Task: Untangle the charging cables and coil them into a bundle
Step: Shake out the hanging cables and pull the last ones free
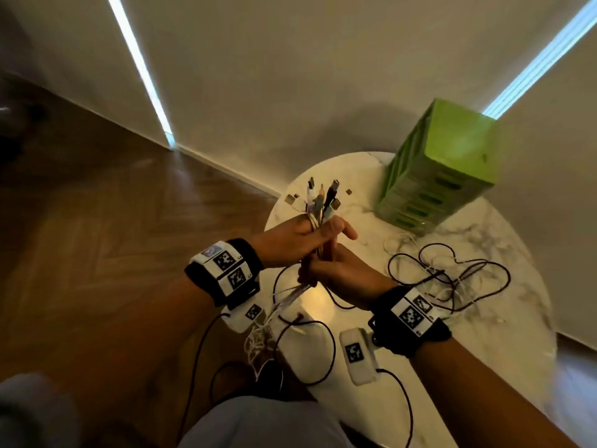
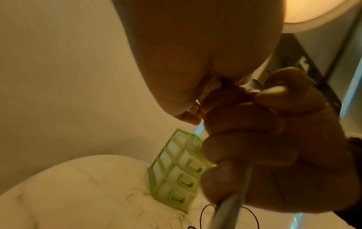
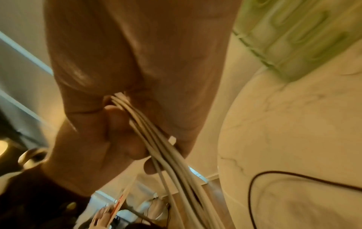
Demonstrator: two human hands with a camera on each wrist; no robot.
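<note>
Several charging cables are gathered into one bundle (image 1: 323, 202), plug ends pointing up above the round marble table (image 1: 500, 334). My left hand (image 1: 303, 240) grips the bundle just below the plugs. Directly under it, my right hand (image 1: 332, 273) grips the same bundle. In the right wrist view white cables (image 3: 166, 151) run out of the fist and down. A grey cable (image 2: 231, 209) leaves the curled fingers in the left wrist view. The free lengths hang toward my lap (image 1: 265, 334), and black and white loops (image 1: 452, 273) lie tangled on the table to the right.
A green drawer unit (image 1: 442, 166) stands at the table's back edge, close to the wall; it also shows as the drawer unit (image 2: 176, 170). A black cable loop (image 3: 293, 175) lies on the marble. Wooden floor spreads to the left of the table.
</note>
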